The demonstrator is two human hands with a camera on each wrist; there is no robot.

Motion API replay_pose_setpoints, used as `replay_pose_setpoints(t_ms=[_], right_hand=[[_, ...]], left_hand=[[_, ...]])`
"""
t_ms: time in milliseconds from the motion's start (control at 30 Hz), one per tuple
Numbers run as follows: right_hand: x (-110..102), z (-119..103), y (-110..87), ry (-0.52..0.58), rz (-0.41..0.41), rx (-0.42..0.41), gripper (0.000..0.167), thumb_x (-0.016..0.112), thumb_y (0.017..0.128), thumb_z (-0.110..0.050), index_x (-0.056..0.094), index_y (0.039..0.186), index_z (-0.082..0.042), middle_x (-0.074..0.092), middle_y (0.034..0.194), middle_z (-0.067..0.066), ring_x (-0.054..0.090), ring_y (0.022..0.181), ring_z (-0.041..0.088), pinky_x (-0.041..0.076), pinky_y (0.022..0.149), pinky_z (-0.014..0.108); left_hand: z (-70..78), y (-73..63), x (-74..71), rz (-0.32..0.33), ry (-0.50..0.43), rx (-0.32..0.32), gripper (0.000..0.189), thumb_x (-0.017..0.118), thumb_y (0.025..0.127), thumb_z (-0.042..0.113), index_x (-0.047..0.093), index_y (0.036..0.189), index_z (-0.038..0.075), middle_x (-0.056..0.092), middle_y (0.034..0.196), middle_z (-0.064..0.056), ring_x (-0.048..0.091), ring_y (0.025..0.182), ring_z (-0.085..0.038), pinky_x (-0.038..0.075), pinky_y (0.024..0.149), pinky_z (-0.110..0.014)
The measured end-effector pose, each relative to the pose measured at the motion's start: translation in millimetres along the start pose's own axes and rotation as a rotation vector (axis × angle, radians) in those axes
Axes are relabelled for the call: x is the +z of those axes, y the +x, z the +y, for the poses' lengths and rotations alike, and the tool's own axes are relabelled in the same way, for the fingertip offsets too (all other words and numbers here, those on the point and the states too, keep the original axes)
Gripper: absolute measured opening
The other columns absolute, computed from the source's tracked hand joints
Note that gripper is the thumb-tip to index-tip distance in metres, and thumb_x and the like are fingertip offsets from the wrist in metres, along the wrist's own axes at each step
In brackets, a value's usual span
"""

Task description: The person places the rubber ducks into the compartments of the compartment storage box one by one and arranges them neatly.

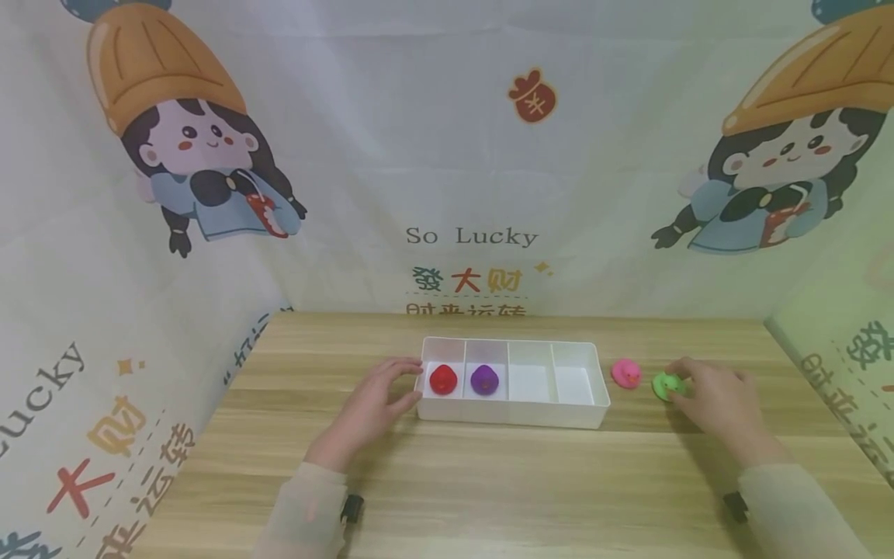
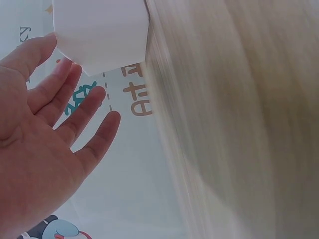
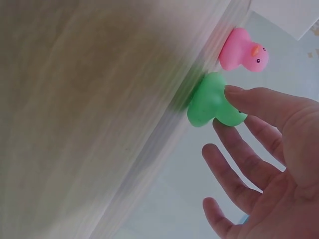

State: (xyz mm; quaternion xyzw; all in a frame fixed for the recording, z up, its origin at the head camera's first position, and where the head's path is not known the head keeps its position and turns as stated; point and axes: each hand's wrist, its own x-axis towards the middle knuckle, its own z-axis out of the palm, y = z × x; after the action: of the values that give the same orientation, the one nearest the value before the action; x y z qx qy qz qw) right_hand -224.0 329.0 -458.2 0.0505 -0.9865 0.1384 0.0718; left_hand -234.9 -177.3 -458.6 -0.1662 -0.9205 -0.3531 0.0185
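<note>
A white tray (image 1: 513,414) divided into compartments stands on the table. From the left, its first compartment holds a red rubber duck (image 1: 443,380), and a purple rubber duck (image 1: 485,380) sits in the second. My left hand (image 1: 373,404) is at the tray's left end, thumb and fingertips touching its edge; the fingers are loosely extended in the left wrist view. To the right of the tray, my right hand (image 1: 719,400) pinches a green rubber duck (image 3: 209,102) by the head between thumb and fingers. The duck is at the table surface. Just left of it sits a pink rubber duck (image 1: 626,373).
The wooden table (image 1: 489,481) meets a printed cloth backdrop (image 1: 349,155) at the back and both sides. The tray's two right compartments hold nothing. The pink duck lies between the tray and the green duck.
</note>
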Motion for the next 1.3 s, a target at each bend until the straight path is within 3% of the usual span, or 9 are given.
replay_pose_setpoints(t_ms=[333, 833, 1300], right_hand=[[-3, -2, -2.3, 0.045, 0.038, 0.003, 0.039, 0.076, 0.09, -0.02, 0.067, 0.124, -0.005, 0.068, 0.126, 0.028, 0.062, 0.112, 0.057, 0.032, 0.098, 0.081], [-10, -29, -2.2, 0.131, 0.199, -0.068, 0.036, 0.079, 0.087, -0.015, 0.07, 0.12, -0.008, 0.073, 0.119, 0.023, 0.066, 0.109, 0.051, 0.042, 0.091, 0.073], [-16, -49, 3.3, 0.154, 0.225, -0.093, 0.035, 0.08, 0.087, -0.018, 0.072, 0.12, -0.01, 0.074, 0.119, 0.022, 0.067, 0.108, 0.047, 0.044, 0.092, 0.07]], left_hand=[[-0.7, 0.9, 1.4, 0.004, -0.006, -0.001, 0.041, 0.073, 0.096, 0.016, 0.064, 0.135, 0.007, 0.057, 0.15, -0.005, 0.047, 0.145, -0.031, 0.036, 0.124, -0.054], [-1.9, 0.2, 1.3, 0.003, -0.001, 0.015, 0.042, 0.073, 0.097, 0.018, 0.062, 0.137, 0.006, 0.056, 0.152, -0.007, 0.047, 0.146, -0.032, 0.035, 0.124, -0.053], [-1.4, 0.8, 2.9, -0.005, -0.008, 0.003, 0.043, 0.072, 0.097, 0.018, 0.062, 0.137, 0.007, 0.055, 0.152, -0.007, 0.046, 0.146, -0.032, 0.035, 0.124, -0.054]])
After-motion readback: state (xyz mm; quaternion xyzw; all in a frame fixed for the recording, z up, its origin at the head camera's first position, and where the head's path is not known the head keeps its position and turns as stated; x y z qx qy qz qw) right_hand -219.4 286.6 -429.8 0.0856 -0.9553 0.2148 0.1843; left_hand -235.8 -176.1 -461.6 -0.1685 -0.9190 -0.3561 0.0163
